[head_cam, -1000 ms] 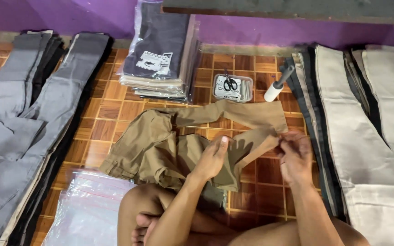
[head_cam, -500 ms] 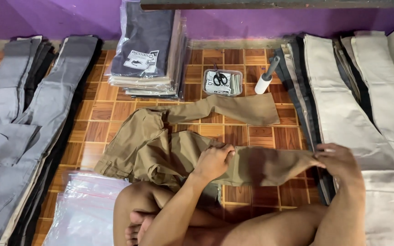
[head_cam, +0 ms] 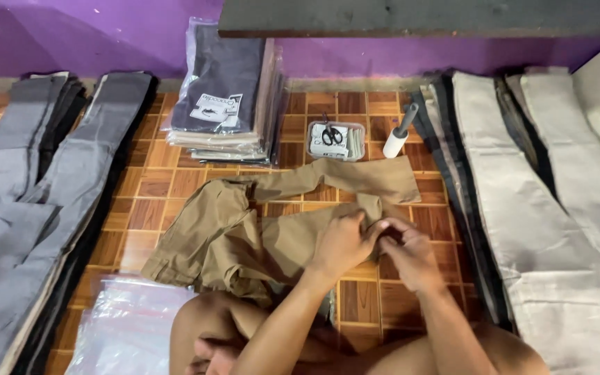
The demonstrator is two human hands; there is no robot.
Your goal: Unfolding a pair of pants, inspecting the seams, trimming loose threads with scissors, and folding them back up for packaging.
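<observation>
A pair of tan trousers [head_cam: 244,226] lies crumpled on the tiled floor in front of my crossed legs. One leg stretches toward the far right; the nearer leg runs under my hands. My left hand [head_cam: 345,239] and my right hand [head_cam: 407,250] meet at the hem end of the nearer trouser leg, both pinching the fabric there, fingers closed on it.
Grey trousers [head_cam: 29,208] lie laid out at left, beige and dark trousers [head_cam: 536,201] at right. A stack of bagged garments [head_cam: 223,97] stands by the purple wall. A small box with scissors [head_cam: 335,139] and a lint roller [head_cam: 398,135] lie beyond. Clear plastic bags [head_cam: 126,326] near left.
My right hand had pulled the trouser leg out to the right, then came back to meet my left hand at the hem. The camera view dipped slightly.
</observation>
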